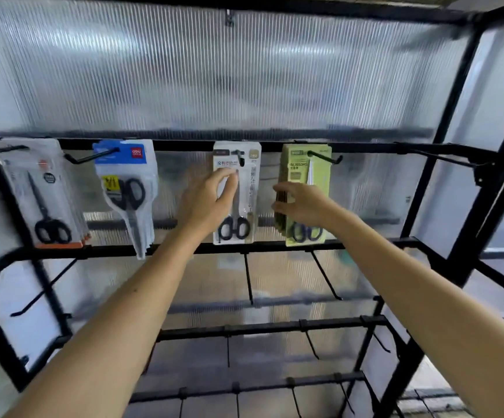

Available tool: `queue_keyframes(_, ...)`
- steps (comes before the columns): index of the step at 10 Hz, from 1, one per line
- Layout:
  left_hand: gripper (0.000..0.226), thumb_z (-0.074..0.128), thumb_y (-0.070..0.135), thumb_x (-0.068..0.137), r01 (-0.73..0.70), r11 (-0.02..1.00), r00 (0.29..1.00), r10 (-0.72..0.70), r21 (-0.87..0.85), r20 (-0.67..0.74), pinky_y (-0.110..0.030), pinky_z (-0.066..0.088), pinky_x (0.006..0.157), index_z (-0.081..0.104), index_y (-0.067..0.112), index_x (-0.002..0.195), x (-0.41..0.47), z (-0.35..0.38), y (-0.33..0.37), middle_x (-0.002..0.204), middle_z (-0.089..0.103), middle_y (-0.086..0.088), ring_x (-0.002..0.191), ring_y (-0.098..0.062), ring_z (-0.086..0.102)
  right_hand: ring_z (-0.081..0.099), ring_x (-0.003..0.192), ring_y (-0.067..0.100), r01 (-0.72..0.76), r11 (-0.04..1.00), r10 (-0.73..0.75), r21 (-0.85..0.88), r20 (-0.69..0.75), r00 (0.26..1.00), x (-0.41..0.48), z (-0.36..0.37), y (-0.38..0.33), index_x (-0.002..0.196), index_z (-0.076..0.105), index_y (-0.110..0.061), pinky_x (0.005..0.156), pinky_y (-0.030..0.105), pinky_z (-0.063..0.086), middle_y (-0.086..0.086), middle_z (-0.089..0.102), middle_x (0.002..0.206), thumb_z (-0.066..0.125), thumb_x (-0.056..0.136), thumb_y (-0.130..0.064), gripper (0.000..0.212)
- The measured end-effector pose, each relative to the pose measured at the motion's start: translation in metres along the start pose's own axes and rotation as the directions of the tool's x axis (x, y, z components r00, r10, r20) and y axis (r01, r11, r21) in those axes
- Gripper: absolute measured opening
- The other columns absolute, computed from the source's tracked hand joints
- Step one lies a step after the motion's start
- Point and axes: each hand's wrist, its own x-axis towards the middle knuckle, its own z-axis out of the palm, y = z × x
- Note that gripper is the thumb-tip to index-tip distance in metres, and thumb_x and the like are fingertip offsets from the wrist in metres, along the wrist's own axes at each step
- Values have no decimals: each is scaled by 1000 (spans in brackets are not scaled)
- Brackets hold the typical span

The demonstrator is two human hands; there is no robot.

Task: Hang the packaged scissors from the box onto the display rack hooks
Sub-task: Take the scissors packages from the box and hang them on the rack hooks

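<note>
Midway along the hung rail of the display rack [471, 152], a white scissors pack [252, 176] hangs on its hook [238, 155], black handles at the bottom, its lower edge level with the next rail down. The person's left hand [205, 203] reaches up to it, and its grip is narrow: thumb and curled fingers pinch the pack's upper left part. Just beside it, to the right, a stack of green scissors packs [308, 176] hangs on another hook [326, 158]. The right hand [299, 203] meets the stack's left edge with fingers curled; whether that grip closes round the packs cannot be told from this angle.

Further left on the same rail hang a bunch of blue-topped packs [130, 176], tilted with their bottoms swung right, and at the far left a stack of orange-based packs [42, 191], each on a hook of its own. Both hold black-handled scissors.

Both forearms stretch up from the bottom of the frame. Black hooks [247, 279] jut from the lower rails, and a ribbed translucent panel [214, 86] backs the rack.
</note>
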Motion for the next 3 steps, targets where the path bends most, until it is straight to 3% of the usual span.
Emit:
queue_keyframes(1, 42, 34, 40, 97, 86, 985, 966, -119, 146, 228, -40, 42, 97, 43, 22, 134, -13, 5, -10, 136, 52, -1, 119, -26, 52, 52, 113, 25, -75, 996, 77, -42, 57, 995, -7, 7, 8, 138, 40, -20, 81, 29, 45, 10, 48, 138, 48, 93, -27, 46)
queue_keyframes(2, 43, 42, 36, 95, 176, 972, 943, -212, 154, 257, -41, 43, 95, 40, 22, 136, -22, 1, -17, 138, 49, -4, 119, -28, 50, 50, 116, 27, -68, 995, 72, -79, 59, 996, -21, 7, 10, 136, 43, -16, 92, 31, 42, 12, 49, 137, 49, 93, -24, 44)
queue_keyframes(3, 41, 51, 26, 92, 172, 985, 971, -175, 35, 165, -34, 40, 94, 44, 20, 132, -39, -16, 3, 137, 49, -4, 121, -25, 49, 54, 94, 14, -42, 993, 48, 109, -48, 998, -55, -9, -1, 129, 51, -18, 77, 22, 41, 4, 56, 127, 52, 91, -22, 37)
